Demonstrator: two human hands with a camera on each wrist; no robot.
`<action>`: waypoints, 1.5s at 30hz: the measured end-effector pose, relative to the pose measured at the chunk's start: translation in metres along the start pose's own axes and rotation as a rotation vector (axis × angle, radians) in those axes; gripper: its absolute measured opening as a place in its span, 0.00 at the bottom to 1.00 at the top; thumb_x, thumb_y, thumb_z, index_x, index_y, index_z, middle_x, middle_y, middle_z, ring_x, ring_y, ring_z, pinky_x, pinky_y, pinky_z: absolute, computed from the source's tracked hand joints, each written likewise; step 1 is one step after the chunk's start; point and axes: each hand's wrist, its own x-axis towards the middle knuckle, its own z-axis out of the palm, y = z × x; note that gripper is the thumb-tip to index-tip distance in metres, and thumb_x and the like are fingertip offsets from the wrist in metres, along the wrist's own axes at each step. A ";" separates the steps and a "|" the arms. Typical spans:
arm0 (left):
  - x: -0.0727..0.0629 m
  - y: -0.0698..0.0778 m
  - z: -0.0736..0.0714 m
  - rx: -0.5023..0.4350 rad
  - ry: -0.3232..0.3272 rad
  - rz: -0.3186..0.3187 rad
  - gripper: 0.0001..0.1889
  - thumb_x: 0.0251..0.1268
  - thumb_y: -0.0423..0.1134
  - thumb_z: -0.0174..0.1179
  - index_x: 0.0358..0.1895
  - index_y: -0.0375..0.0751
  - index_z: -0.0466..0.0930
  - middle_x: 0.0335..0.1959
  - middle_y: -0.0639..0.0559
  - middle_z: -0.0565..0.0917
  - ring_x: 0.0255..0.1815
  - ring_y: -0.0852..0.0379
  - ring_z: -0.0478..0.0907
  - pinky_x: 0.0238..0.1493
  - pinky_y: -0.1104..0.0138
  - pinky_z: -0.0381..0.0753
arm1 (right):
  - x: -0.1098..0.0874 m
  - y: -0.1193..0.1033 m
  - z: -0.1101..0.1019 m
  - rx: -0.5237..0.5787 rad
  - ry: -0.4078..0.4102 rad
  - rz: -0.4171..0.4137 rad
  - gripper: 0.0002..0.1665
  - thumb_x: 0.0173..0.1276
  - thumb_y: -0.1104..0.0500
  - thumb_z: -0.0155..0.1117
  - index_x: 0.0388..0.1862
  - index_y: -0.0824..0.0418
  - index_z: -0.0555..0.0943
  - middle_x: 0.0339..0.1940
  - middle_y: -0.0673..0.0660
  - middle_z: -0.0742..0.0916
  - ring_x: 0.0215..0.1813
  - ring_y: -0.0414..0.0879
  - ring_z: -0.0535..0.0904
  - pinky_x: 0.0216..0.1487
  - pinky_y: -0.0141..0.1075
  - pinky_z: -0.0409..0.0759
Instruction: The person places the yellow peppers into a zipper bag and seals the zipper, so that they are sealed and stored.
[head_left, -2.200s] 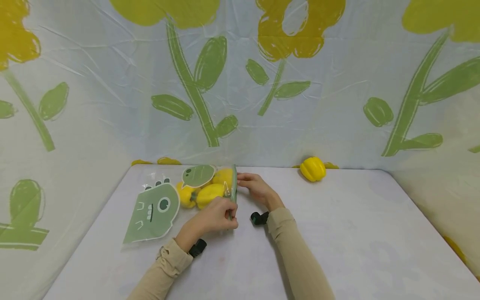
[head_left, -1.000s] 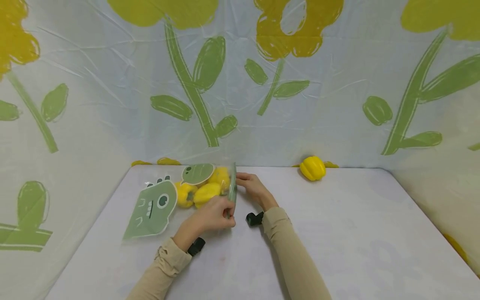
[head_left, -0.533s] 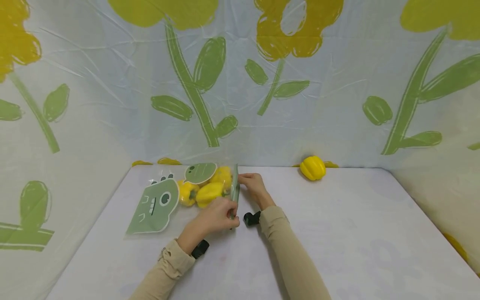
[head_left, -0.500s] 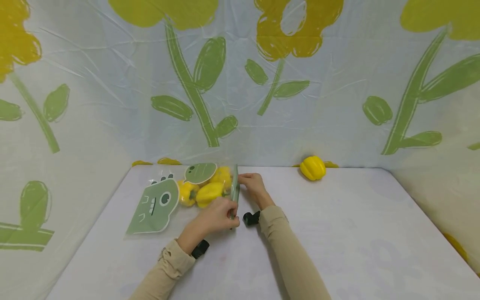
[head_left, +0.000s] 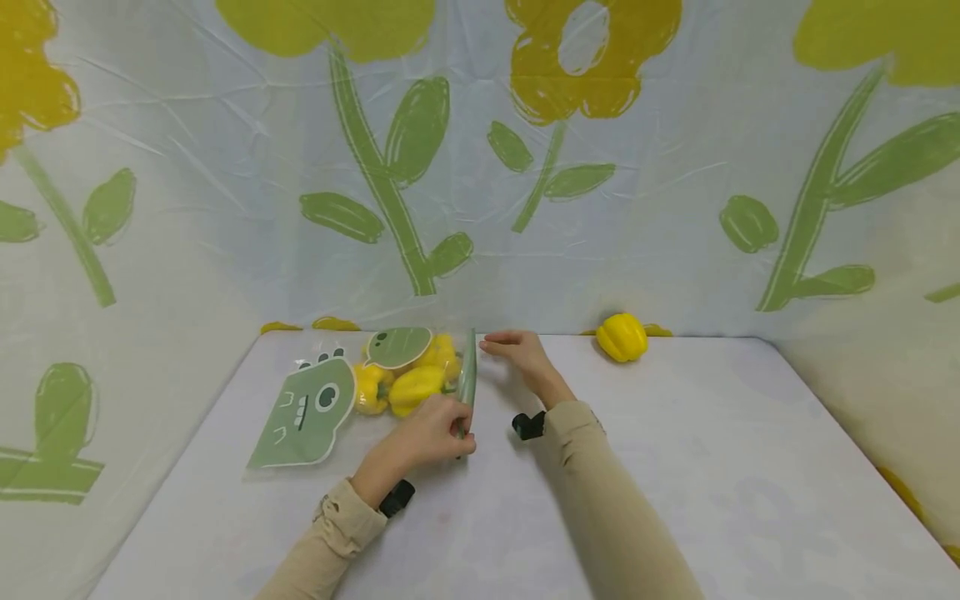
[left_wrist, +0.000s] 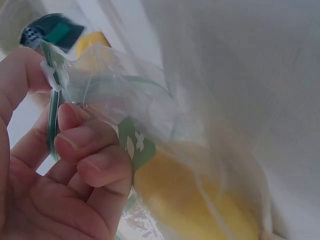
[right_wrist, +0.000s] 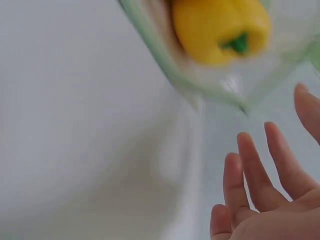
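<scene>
A clear zip bag [head_left: 300, 425] printed with green cartoon monsters lies on its side at the left of the table. Inside it are several yellow bell peppers [head_left: 415, 389]. My left hand [head_left: 429, 429] pinches the near end of the bag's green-edged mouth, at a small white zip slider [left_wrist: 50, 75] in the left wrist view. Just right of the far end of that mouth is my right hand [head_left: 525, 360], fingers extended and apart from the bag. The right wrist view shows those spread fingers [right_wrist: 252, 170] below the gaping green rim, with a pepper [right_wrist: 220, 30] behind it.
One yellow bell pepper [head_left: 622, 337] sits alone at the back right of the white table [head_left: 675, 483], close to the flower-print cloth wall [head_left: 660, 233]. A black wrist camera [head_left: 528, 425] is strapped on each wrist.
My right hand has let go of the far end of the bag's mouth and drawn a little to the right. The left hand keeps its pinch, and the bag has barely shifted.
</scene>
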 end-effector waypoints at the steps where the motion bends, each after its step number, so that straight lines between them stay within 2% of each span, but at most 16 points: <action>1: 0.000 0.000 0.000 0.001 -0.001 0.000 0.10 0.49 0.34 0.64 0.19 0.46 0.73 0.14 0.61 0.68 0.17 0.67 0.64 0.22 0.72 0.65 | -0.001 -0.005 -0.011 -0.031 -0.003 -0.012 0.24 0.66 0.59 0.68 0.58 0.70 0.80 0.58 0.64 0.83 0.62 0.56 0.74 0.69 0.50 0.64; 4: -0.001 0.000 -0.001 0.007 -0.003 0.003 0.10 0.50 0.34 0.64 0.19 0.46 0.73 0.15 0.61 0.69 0.18 0.66 0.64 0.23 0.72 0.66 | -0.001 -0.016 -0.048 -0.126 0.038 -0.081 0.26 0.67 0.61 0.67 0.61 0.72 0.76 0.60 0.67 0.80 0.62 0.58 0.73 0.65 0.49 0.68; 6: -0.002 -0.001 -0.001 0.015 -0.001 0.005 0.10 0.50 0.34 0.64 0.19 0.46 0.73 0.15 0.61 0.69 0.19 0.66 0.64 0.23 0.72 0.66 | -0.003 -0.023 -0.075 -0.216 0.098 -0.152 0.26 0.67 0.64 0.66 0.62 0.72 0.75 0.61 0.69 0.79 0.62 0.60 0.72 0.62 0.49 0.70; 10: -0.003 -0.002 -0.002 0.024 0.005 0.006 0.11 0.50 0.33 0.65 0.19 0.47 0.72 0.15 0.62 0.69 0.19 0.67 0.64 0.23 0.72 0.66 | -0.006 -0.028 -0.130 -0.423 0.150 -0.261 0.27 0.65 0.69 0.61 0.64 0.71 0.73 0.63 0.69 0.77 0.65 0.63 0.70 0.65 0.55 0.67; 13: -0.002 -0.002 -0.002 0.016 0.005 0.013 0.11 0.50 0.33 0.64 0.19 0.47 0.72 0.15 0.62 0.69 0.19 0.67 0.64 0.23 0.73 0.66 | -0.010 -0.022 -0.164 -0.521 0.097 -0.268 0.34 0.59 0.74 0.52 0.68 0.69 0.70 0.68 0.68 0.74 0.69 0.65 0.65 0.67 0.60 0.60; 15: -0.002 -0.001 -0.002 0.009 0.001 0.008 0.11 0.50 0.33 0.64 0.19 0.47 0.72 0.15 0.62 0.69 0.19 0.67 0.64 0.23 0.73 0.66 | -0.012 -0.016 -0.181 -0.557 0.038 -0.247 0.41 0.53 0.76 0.47 0.70 0.67 0.67 0.71 0.68 0.70 0.71 0.66 0.62 0.62 0.59 0.63; 18: -0.002 -0.001 -0.002 -0.002 -0.004 -0.003 0.11 0.50 0.33 0.64 0.19 0.47 0.72 0.15 0.62 0.69 0.19 0.67 0.64 0.23 0.73 0.66 | -0.012 -0.001 -0.197 -0.621 -0.050 -0.232 0.49 0.44 0.77 0.47 0.73 0.67 0.64 0.73 0.71 0.65 0.72 0.68 0.58 0.54 0.55 0.65; 20: -0.003 -0.001 -0.002 -0.002 -0.006 -0.011 0.11 0.51 0.33 0.64 0.19 0.48 0.72 0.15 0.62 0.69 0.19 0.67 0.64 0.23 0.73 0.66 | -0.011 0.010 -0.203 -0.656 -0.092 -0.232 0.51 0.41 0.79 0.48 0.73 0.68 0.63 0.74 0.71 0.63 0.71 0.68 0.58 0.53 0.53 0.66; 22: -0.003 0.000 -0.002 -0.003 -0.008 -0.013 0.11 0.51 0.33 0.64 0.19 0.48 0.72 0.15 0.62 0.69 0.19 0.67 0.64 0.23 0.73 0.66 | -0.011 0.019 -0.206 -0.677 -0.115 -0.248 0.52 0.39 0.80 0.49 0.73 0.70 0.63 0.75 0.72 0.62 0.71 0.68 0.57 0.56 0.54 0.65; 26: -0.002 0.000 -0.003 -0.011 -0.009 -0.013 0.11 0.51 0.33 0.64 0.19 0.48 0.72 0.16 0.61 0.69 0.19 0.66 0.65 0.23 0.72 0.66 | -0.012 0.033 -0.208 -0.661 -0.106 -0.276 0.53 0.39 0.83 0.53 0.72 0.69 0.63 0.75 0.72 0.60 0.73 0.70 0.54 0.64 0.62 0.60; 30: -0.002 0.000 -0.003 -0.014 -0.012 -0.017 0.11 0.51 0.33 0.64 0.19 0.47 0.72 0.16 0.61 0.69 0.19 0.66 0.65 0.23 0.73 0.66 | -0.013 0.042 -0.207 -0.612 -0.079 -0.292 0.53 0.41 0.85 0.58 0.72 0.66 0.63 0.72 0.73 0.62 0.71 0.71 0.56 0.67 0.67 0.54; 36: -0.002 0.001 -0.003 -0.025 -0.012 -0.017 0.11 0.51 0.33 0.64 0.19 0.47 0.72 0.15 0.61 0.69 0.18 0.67 0.64 0.23 0.73 0.66 | -0.015 0.047 -0.203 -0.635 -0.038 -0.282 0.51 0.45 0.81 0.66 0.71 0.63 0.64 0.64 0.74 0.66 0.62 0.69 0.62 0.61 0.65 0.60; 41: -0.002 0.000 -0.003 -0.017 -0.012 -0.018 0.11 0.51 0.33 0.65 0.19 0.47 0.72 0.15 0.62 0.69 0.18 0.67 0.65 0.23 0.73 0.66 | -0.016 0.050 -0.200 -0.646 -0.018 -0.231 0.51 0.47 0.77 0.69 0.72 0.60 0.62 0.61 0.73 0.65 0.59 0.67 0.63 0.57 0.63 0.63; 45: -0.002 0.001 -0.004 -0.015 -0.015 -0.026 0.11 0.51 0.33 0.65 0.19 0.47 0.72 0.15 0.62 0.69 0.19 0.67 0.65 0.23 0.73 0.66 | -0.017 0.051 -0.198 -0.651 0.005 -0.208 0.52 0.47 0.75 0.70 0.72 0.67 0.58 0.62 0.74 0.66 0.58 0.66 0.64 0.58 0.62 0.64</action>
